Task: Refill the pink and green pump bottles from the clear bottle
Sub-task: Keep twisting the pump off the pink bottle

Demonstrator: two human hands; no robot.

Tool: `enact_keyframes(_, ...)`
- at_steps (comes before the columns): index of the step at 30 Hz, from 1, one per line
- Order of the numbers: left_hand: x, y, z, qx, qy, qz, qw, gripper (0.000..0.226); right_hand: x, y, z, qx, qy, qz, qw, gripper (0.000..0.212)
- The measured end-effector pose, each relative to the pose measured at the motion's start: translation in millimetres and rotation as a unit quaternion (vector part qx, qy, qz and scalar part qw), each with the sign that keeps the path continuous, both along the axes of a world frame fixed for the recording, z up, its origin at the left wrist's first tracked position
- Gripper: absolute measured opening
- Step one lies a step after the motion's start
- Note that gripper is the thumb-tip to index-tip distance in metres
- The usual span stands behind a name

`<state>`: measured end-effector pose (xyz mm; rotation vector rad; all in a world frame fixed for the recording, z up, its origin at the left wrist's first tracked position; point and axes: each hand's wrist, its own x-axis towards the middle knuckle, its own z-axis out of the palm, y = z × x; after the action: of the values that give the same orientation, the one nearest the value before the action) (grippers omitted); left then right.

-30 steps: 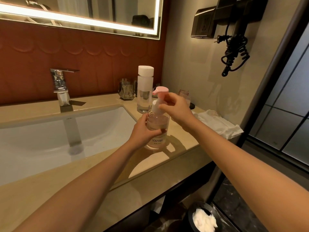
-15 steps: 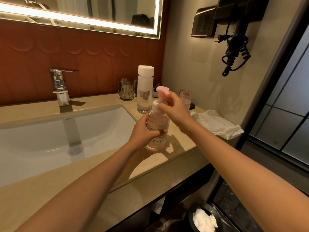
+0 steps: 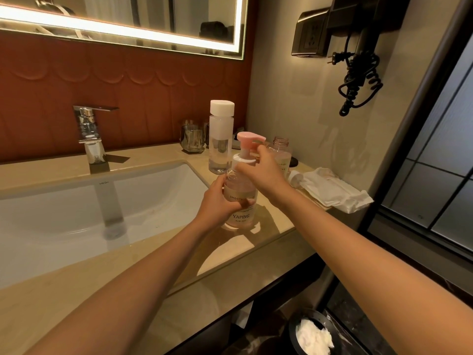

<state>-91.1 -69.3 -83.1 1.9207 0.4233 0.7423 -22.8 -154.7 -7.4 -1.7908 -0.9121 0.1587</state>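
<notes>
The pink pump bottle (image 3: pixel 240 213) stands on the beige counter (image 3: pixel 268 226) right of the sink. My left hand (image 3: pixel 217 203) grips its body from the left. My right hand (image 3: pixel 261 170) grips the white collar of the pink pump head (image 3: pixel 245 138). Behind it stands the tall clear bottle (image 3: pixel 220 139) with its white cap on. An open bottle without a pump (image 3: pixel 281 152) stands behind my right hand, partly hidden. A loose pump part (image 3: pixel 297 178) lies on the white cloth.
A white sink (image 3: pixel 89 208) and chrome tap (image 3: pixel 89 134) fill the left. A glass cup (image 3: pixel 193 137) stands by the wall. White cloth (image 3: pixel 332 190) lies at the counter's right end. A hair dryer (image 3: pixel 358 60) hangs on the wall; a bin (image 3: pixel 312 334) stands below.
The pump head has turned in my right hand, its spout swinging from left toward the right. My left hand has kept the bottle still.
</notes>
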Motion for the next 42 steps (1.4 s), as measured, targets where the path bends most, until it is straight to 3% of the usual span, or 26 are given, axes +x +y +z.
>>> enact_keyframes(3, 0.7, -0.2, 0.5, 0.005, 0.007, 0.004, 1.000, 0.073, 0.0, 4.5, 2.6, 0.003, -0.021, -0.045, 0.999, 0.062)
enact_keyframes(7, 1.1, 0.2, 0.0, 0.007, 0.012, 0.003, 1.000, 0.073, 0.9, 6.7, 1.2, 0.016, -0.016, -0.065, 0.998, 0.056)
enact_keyframes(14, 0.9, -0.4, 0.1, -0.007, -0.002, -0.002, 1.000, 0.073, -3.2, 2.9, 1.1, 0.015, 0.016, 0.003, 1.000, 0.054)
enact_keyframes(18, 0.9, -0.4, -0.2, -0.002, 0.003, 0.002, 1.000, 0.074, 0.0, 8.0, 1.5, 0.012, 0.008, -0.050, 0.999, 0.063)
enact_keyframes(21, 1.3, -0.3, -0.9, 0.003, 0.007, 0.007, 1.000, 0.074, 0.8, 10.5, -1.1, 0.005, -0.018, -0.078, 0.997, 0.054)
enact_keyframes(28, 2.2, -0.2, -0.8, -0.008, -0.005, 0.001, 1.000, 0.072, -3.5, 5.9, 1.6, 0.002, -0.003, -0.018, 1.000, 0.056)
enact_keyframes(34, 3.6, 0.2, -2.8, 0.004, 0.003, 0.009, 1.000, 0.074, 0.6, 10.0, 1.6, -0.007, -0.060, -0.098, 0.993, 0.056)
enact_keyframes(42, 5.3, 1.4, -4.8, -0.004, -0.001, 0.013, 1.000, 0.074, -4.5, 4.7, -3.5, 0.011, -0.022, -0.016, 1.000, 0.056)
